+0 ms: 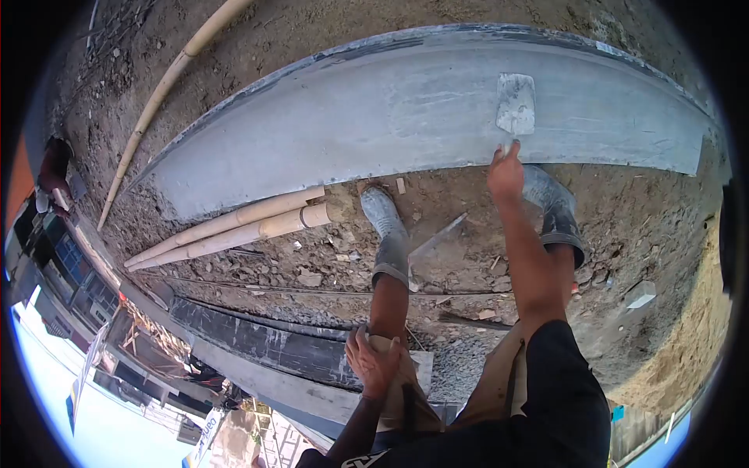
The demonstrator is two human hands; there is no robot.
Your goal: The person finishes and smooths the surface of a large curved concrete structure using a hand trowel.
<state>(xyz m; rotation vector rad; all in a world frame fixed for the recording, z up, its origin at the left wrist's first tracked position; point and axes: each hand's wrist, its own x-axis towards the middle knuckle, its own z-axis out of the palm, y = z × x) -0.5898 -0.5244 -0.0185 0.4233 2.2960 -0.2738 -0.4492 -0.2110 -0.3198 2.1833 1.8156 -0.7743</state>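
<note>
My right hand (506, 173) is closed around the handle of a trowel (516, 104). The trowel's cement-smeared rectangular blade lies against a long grey cement surface (312, 129), which shows faint streaks around the blade. A dark raised edge runs along the far side of this surface. My left hand (373, 363) rests on my left knee, its fingers apart and holding no object. Both of my boots (382, 214) are coated in grey and stand by the near edge of the cement; the right one partly overlaps it.
Bamboo poles (257, 222) lie on the rubble at left, and a longer bamboo pole (160, 97) stretches across the dirt beyond. Thin rods cross the ground behind my boots. A dark, cement-streaked board (265, 339) lies at lower left. A pale block (640, 295) sits at right.
</note>
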